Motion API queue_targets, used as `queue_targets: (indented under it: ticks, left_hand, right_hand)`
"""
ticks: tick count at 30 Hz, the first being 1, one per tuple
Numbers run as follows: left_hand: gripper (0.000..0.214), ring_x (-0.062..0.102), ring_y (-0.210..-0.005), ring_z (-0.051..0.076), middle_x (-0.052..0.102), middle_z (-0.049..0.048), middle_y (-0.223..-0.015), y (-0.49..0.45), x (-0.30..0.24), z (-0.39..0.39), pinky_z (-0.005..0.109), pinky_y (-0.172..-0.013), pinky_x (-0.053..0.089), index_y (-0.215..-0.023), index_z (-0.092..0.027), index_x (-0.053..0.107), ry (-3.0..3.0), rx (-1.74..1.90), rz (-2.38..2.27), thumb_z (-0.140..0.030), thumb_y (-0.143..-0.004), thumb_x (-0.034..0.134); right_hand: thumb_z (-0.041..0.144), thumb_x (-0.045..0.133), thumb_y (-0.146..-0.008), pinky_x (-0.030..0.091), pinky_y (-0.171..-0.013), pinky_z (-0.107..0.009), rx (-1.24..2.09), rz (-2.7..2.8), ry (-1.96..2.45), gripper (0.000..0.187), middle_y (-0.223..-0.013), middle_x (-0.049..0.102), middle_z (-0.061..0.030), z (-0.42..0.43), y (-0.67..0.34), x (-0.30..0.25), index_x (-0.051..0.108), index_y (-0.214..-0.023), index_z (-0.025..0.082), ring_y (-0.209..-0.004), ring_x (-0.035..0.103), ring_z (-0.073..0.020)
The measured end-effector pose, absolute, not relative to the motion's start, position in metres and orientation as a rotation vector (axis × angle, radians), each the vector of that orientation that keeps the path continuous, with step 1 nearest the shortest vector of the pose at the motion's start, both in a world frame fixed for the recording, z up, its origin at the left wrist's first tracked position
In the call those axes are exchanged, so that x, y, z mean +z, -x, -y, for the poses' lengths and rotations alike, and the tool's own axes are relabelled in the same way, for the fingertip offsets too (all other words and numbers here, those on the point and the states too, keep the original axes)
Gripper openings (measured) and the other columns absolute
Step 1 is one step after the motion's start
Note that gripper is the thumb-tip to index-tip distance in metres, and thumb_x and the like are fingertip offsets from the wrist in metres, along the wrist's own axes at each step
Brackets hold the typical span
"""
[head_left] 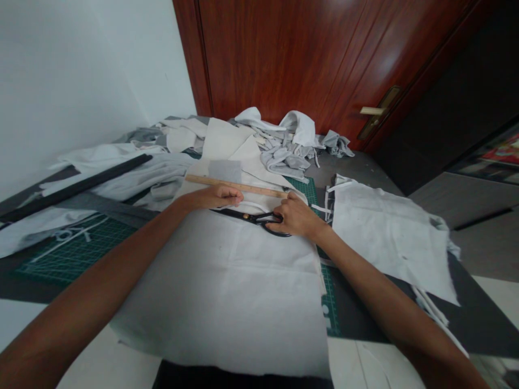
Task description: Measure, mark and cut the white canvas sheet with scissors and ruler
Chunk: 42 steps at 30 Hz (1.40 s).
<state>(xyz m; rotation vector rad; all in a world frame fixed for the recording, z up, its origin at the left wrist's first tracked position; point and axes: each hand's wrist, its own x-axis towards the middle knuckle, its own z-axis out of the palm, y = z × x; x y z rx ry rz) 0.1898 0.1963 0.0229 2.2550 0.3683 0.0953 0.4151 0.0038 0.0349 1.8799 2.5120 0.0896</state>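
Observation:
A large piece of white fabric (243,292) lies over the table and hangs past its front edge. Black-handled scissors (259,218) rest across its upper part, and my right hand (295,216) is closed round their handle loops. The blades point left, toward my left hand (221,196). That hand is closed in a pinch at the cloth's upper edge, by a narrow white strip (255,206). Just beyond both hands lies a wooden ruler (243,187), its right end by my right fingers. A small grey cloth square (225,170) sits behind the ruler.
Green cutting mats (77,251) show on both sides of the fabric. A black bar (77,186) lies across cloth at the left. Crumpled scraps (284,143) are heaped at the back, before a wooden door (279,59). Another white cloth piece (385,227) lies at the right.

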Motion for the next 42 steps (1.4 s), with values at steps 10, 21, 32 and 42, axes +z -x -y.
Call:
queue_targets:
  ticks: [10, 21, 32, 42]
  left_hand:
    - [0.050, 0.054, -0.078, 0.014, 0.063, 0.0019, -0.086, -0.1895, 0.0197, -0.1994, 0.022, -0.071, 0.043, -0.096, -0.016, 0.066, -2.258, 0.100, -0.359, -0.065, -0.086, 0.061]
    - [0.054, 0.054, -0.078, 0.013, 0.062, 0.0018, -0.086, -0.1896, 0.0208, -0.1974, 0.020, -0.071, 0.043, -0.094, -0.015, 0.065, -2.274, 0.107, -0.333, -0.068, -0.087, 0.059]
    - [0.049, 0.052, -0.075, 0.013, 0.062, 0.0015, -0.084, -0.1893, 0.0202, -0.1971, 0.020, -0.069, 0.041, -0.094, -0.014, 0.064, -2.264, 0.096, -0.326, -0.063, -0.089, 0.059]
    - [0.043, 0.051, -0.079, 0.013, 0.059, 0.0004, -0.087, -0.1876, 0.0255, -0.1920, 0.021, -0.071, 0.039, -0.097, -0.013, 0.064, -2.231, 0.078, -0.342, -0.055, -0.092, 0.059]
  right_hand:
    - [0.057, 0.059, -0.095, 0.031, -0.090, -0.039, 0.071, -2.519, -1.870, 0.050, -0.072, 0.074, -0.0097, -0.0044, -0.4160, 0.0351, 0.074, -0.073, 0.015, -0.071, 0.058, -0.0220]
    - [0.058, 0.059, -0.095, 0.031, -0.088, -0.038, 0.137, -2.532, -1.851, 0.052, -0.071, 0.073, -0.0102, -0.0054, -0.4179, 0.0305, 0.075, -0.073, 0.014, -0.068, 0.056, -0.0206]
    - [0.057, 0.060, -0.095, 0.032, -0.089, -0.037, 0.131, -2.542, -1.862, 0.051, -0.070, 0.072, -0.0093, -0.0042, -0.4172, 0.0310, 0.076, -0.073, 0.014, -0.069, 0.057, -0.0204]
    - [0.057, 0.060, -0.095, 0.032, -0.089, -0.037, 0.158, -2.525, -1.854, 0.051, -0.071, 0.072, -0.0107, -0.0033, -0.4161, 0.0326, 0.077, -0.074, 0.013, -0.070, 0.058, -0.0207]
